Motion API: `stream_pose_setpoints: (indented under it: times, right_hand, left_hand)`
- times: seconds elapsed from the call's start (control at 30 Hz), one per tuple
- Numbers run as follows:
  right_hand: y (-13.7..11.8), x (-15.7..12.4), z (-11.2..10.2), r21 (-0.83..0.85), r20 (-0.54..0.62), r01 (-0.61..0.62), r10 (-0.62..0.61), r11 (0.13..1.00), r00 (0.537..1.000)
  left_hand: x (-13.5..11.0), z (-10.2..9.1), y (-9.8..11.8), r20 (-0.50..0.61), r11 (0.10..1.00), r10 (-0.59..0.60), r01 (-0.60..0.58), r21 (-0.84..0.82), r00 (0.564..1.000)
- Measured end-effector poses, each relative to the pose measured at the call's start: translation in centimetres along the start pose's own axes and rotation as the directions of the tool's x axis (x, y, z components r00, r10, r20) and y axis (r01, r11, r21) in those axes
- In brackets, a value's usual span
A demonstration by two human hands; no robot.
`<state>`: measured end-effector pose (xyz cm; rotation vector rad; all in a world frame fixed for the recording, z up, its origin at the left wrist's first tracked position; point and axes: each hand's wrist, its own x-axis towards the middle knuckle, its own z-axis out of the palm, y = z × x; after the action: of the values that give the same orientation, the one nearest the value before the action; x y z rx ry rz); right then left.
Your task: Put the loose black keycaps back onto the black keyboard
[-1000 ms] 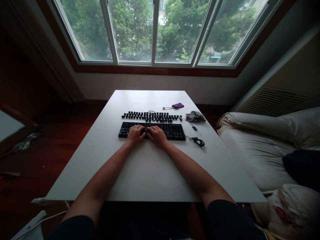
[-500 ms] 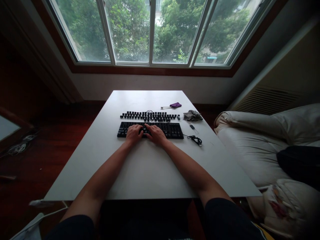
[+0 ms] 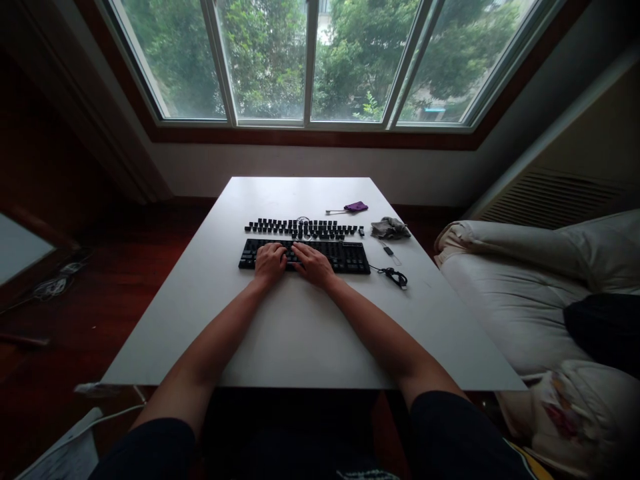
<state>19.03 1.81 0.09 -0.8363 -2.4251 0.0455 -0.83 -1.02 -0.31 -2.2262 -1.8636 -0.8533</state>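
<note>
A black keyboard lies on the white table. My left hand rests over its left half, palm down, fingers bent onto the keys and held fairly close together. My right hand lies over the middle, fingers stretched forward and thumb apart. The fingertips of both hands nearly meet and partly hide the keys under them. Just behind the keyboard stand rows of loose black keycaps. From the right end a coiled black cable trails out.
Right of the keycaps lies a crumpled grey cloth, with a small dark tag-like object in front of it. A purple item with a thin stick sits farther back. A pale sofa stands to the right, a window ahead.
The whole view has shifted slightly, so the table appears a little higher and farther right. Both hands stay on the keyboard, with only slight finger movement.
</note>
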Motion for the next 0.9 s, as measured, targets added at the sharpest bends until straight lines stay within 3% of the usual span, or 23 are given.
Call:
stream_pose_setpoints:
  times: [0.13, 0.33, 0.7, 0.9]
  right_hand:
    - [-0.7, -0.1, -0.1, -0.024, -0.005, 0.024, -0.024, 0.999, 1.0]
    - [-0.8, -0.6, 1.5, -0.062, 0.211, 0.02, -0.006, 0.998, 0.977]
    - [-2.0, -0.9, 0.7, -0.078, 0.161, -0.044, 0.057, 0.996, 0.985]
    - [-1.7, -1.0, 0.1, -0.079, 0.144, -0.074, 0.085, 0.994, 0.986]
  left_hand:
    - [-0.2, -0.2, -0.1, -0.064, 0.995, -0.09, 0.092, 0.04, 0.994]
    - [-0.5, -0.3, -0.3, -0.103, 0.984, -0.17, 0.175, 0.042, 0.98]
    - [-1.4, -0.8, -0.8, -0.042, 0.99, -0.139, 0.137, -0.029, 0.989]
    - [-1.3, -1.3, -0.8, 0.021, 0.996, -0.06, 0.062, -0.063, 0.998]
